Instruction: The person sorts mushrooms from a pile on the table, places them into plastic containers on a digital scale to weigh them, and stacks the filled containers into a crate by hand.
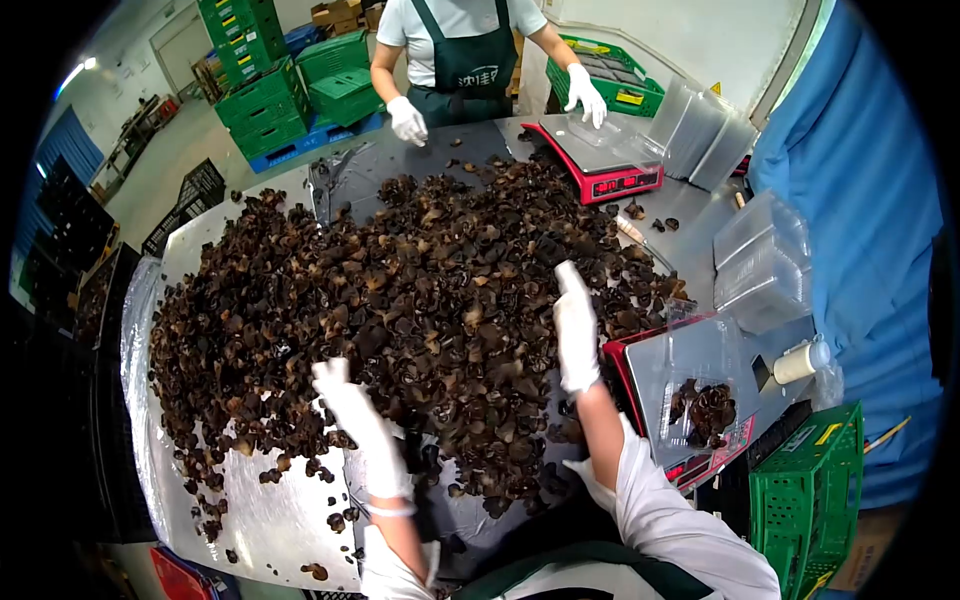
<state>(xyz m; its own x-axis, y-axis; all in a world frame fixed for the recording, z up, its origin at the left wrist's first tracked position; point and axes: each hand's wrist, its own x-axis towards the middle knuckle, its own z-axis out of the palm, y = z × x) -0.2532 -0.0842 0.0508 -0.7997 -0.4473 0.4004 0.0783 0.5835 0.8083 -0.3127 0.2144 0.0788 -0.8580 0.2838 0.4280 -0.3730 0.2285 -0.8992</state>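
A broad heap of dark brown mushroom-like pieces (430,290) covers the middle of the metal table (270,510). My left hand (350,400), in a white glove, is over the heap's near left part; its fingers look bunched and what they hold, if anything, cannot be made out. My right hand (575,325), also gloved, is over the heap's right side, with its fingertips pointing away from me and seemingly together. To the right of it, a clear plastic tray (700,375) with some dark pieces inside rests on a red scale (625,375).
Across the table stands a co-worker (460,50) in white gloves, one hand at a second red scale (620,185). Stacked clear trays (765,265) and a white roll (800,362) lie at the right. Green crates (810,500) stand near right, others (265,110) back left.
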